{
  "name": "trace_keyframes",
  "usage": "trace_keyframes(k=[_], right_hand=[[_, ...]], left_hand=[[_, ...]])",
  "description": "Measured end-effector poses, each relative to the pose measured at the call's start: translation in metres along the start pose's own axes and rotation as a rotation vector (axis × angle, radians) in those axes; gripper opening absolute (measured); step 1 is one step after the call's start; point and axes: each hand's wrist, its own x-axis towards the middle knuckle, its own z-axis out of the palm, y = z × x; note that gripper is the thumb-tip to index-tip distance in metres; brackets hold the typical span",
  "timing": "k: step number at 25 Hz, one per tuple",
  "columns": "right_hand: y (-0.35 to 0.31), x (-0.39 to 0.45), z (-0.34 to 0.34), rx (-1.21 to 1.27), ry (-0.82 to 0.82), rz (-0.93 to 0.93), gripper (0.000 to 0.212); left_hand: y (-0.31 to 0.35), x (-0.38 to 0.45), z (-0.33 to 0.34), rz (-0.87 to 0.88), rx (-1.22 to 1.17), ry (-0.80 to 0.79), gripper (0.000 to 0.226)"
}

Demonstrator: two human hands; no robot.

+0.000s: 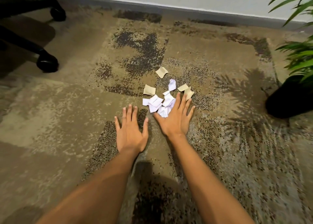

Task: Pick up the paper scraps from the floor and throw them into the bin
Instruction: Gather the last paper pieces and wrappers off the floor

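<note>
Several white paper scraps lie bunched on the patterned brown carpet, with tan scraps around them: one farther off, one at the left, and a pair at the right. My right hand is spread flat, palm down, over the near right edge of the white pile, fingers apart, holding nothing. My left hand is also spread flat, palm down, over the carpet just left of and nearer than the pile, not touching any scrap. No bin is in view.
A black office chair base with castors stands at the left. A potted plant with a dark pot and green leaves stands at the right. A wall and grey skirting run along the far side.
</note>
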Motion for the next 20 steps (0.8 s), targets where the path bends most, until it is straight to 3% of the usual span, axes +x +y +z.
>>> trace_keyframes(k=[5,9,12,14,17,20], right_hand=[[-0.006,0.038,-0.003,0.000,-0.048,-0.040,0.124],[0.015,0.049,-0.008,0.340,0.051,-0.157,0.123],[0.048,0.072,-0.019,0.437,0.192,0.005,0.104],[0.061,0.091,-0.026,0.401,0.142,0.104,0.102],[0.051,0.113,-0.029,0.295,0.017,-0.049,0.104],[0.029,0.132,-0.029,0.381,-0.085,-0.256,0.096]], left_hand=[[0.001,0.001,-0.001,-0.002,0.021,-0.019,0.074],[0.001,0.003,0.000,-0.008,0.034,-0.006,0.074],[0.002,0.004,0.002,-0.014,0.049,-0.020,0.075],[0.002,0.003,0.002,-0.019,0.057,-0.024,0.075],[0.001,0.004,0.002,-0.032,0.066,-0.032,0.076],[0.002,0.004,0.003,-0.035,0.071,-0.034,0.076]])
